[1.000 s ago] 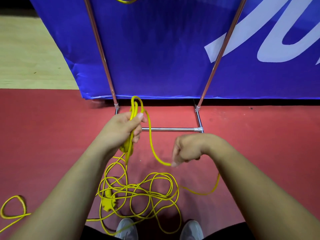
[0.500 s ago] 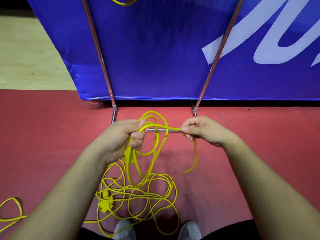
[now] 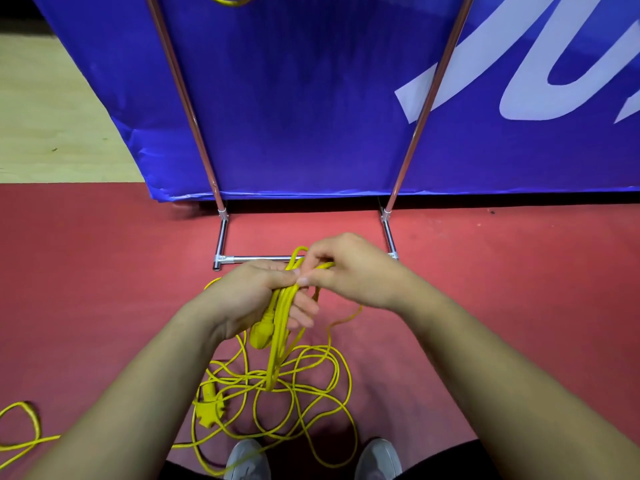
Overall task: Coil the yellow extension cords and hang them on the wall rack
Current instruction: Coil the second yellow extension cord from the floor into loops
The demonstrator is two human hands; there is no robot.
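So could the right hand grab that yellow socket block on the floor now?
Probably not at once: the right hand pinches the cord at the left hand, and the socket block lies on the floor by the left forearm.

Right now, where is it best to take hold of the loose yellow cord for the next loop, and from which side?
Take the free strand where it leaves the coil in the left grip and curves down toward the floor pile. Come from the right and above, probably with a pinch: there it hangs alone, apart from the tangled loops below.
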